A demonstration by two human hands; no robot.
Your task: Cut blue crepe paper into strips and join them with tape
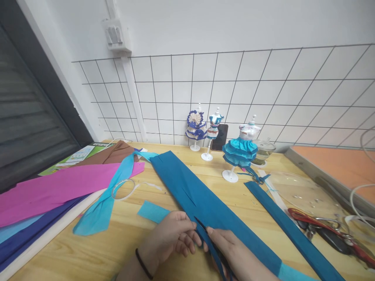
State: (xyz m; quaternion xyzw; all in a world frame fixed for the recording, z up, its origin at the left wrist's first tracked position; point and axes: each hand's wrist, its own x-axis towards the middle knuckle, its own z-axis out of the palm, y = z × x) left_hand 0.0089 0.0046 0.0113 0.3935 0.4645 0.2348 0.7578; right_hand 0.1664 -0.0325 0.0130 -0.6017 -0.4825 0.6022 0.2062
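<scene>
A long folded piece of dark teal crepe paper [211, 203] lies slantwise across the table in front of me. My right hand [234, 249] is closed around black scissors [201, 224], whose blades lie along the paper's near edge; the handles are mostly hidden by the hand. A narrow teal strip [215, 255] hangs beside the scissors under that hand. My left hand [177, 234], with a black band at the wrist, pinches the paper's near edge just left of the blade tips. Beside it lies a small light teal paper piece [152, 211].
Left lie pink crepe paper [58, 189], a turquoise strip [99, 210] and a tape roll [123, 189]. Small dress forms stand behind, one in a turquoise paper skirt [240, 152]. Right are a narrow teal folded strip [290, 230], a red strap with keys [331, 230] and an orange-topped box [336, 168].
</scene>
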